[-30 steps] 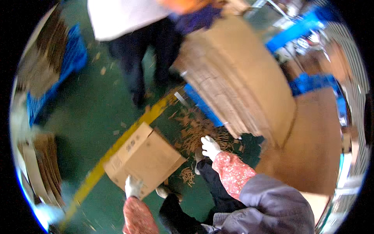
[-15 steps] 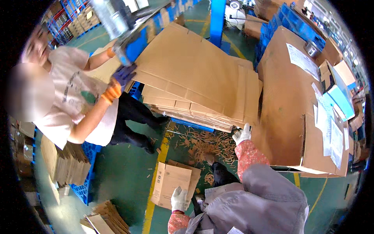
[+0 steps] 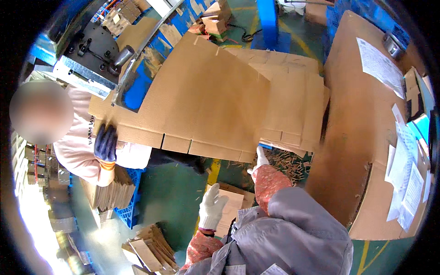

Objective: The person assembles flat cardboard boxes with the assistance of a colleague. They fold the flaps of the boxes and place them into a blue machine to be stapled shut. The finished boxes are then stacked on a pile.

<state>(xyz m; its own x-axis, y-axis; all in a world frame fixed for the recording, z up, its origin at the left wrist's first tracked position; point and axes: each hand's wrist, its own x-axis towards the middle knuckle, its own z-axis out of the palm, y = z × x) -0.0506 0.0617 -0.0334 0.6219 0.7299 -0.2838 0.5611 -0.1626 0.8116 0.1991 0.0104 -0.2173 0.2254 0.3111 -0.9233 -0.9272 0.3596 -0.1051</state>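
A large flat cardboard sheet (image 3: 201, 101) extends from the stack of cardboard sheets (image 3: 293, 101) toward a machine on the left. My right hand (image 3: 261, 160), in a white glove, is at the sheet's near right corner, fingers stretched out and thumb apart. Whether it presses on the edge is hard to tell. Lower down, my left hand (image 3: 212, 208), also white-gloved, is open and holds nothing, above folded cardboard (image 3: 231, 201) on the floor. A co-worker's dark-gloved hand (image 3: 106, 143) lies on the sheet's left end.
A machine with a blue bed (image 3: 137, 91) stands at the upper left, beside the co-worker. A big cardboard box (image 3: 343, 123) with papers on top rises at my right. Cardboard scraps (image 3: 288, 166) litter the green floor. Cardboard bundles (image 3: 151, 247) lie lower left.
The top sheet has shifted left off the stack toward the machine. My right hand has moved left with its corner, my left hand has risen and spread. The co-worker's hand now rests on the sheet.
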